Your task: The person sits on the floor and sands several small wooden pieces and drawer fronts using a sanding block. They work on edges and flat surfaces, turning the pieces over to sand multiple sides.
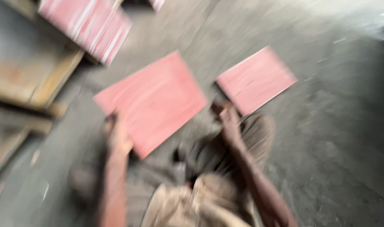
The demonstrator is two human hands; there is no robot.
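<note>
A person crouches over a grey concrete floor (335,126), seen from above, and the whole view is smeared by motion. Two flat pink-red rectangular boards are in hand. The larger board (152,101) sits in the middle of the frame, tilted. The left hand (116,136) grips its lower left corner, fingers closed round the edge as far as the blur lets me judge. The smaller board (256,79) lies up and to the right of centre, well apart from the larger one at their near edges. The right hand (227,117) meets its lower left corner, the fingers seeming to pinch or press that edge. How tightly they close I cannot tell.

A stack of similar pink boards (89,27) rests in the upper left of the frame, on or against a wooden pallet (36,80) that runs down the left side.

Judging by the layout, the work looks part-way through: two boards are out on the floor away from the stack, both under the hands, neither released. Whether they rest flat on the floor or are raised slightly is not clear. The person's knees and khaki clothing (208,189) fill the bottom centre.
</note>
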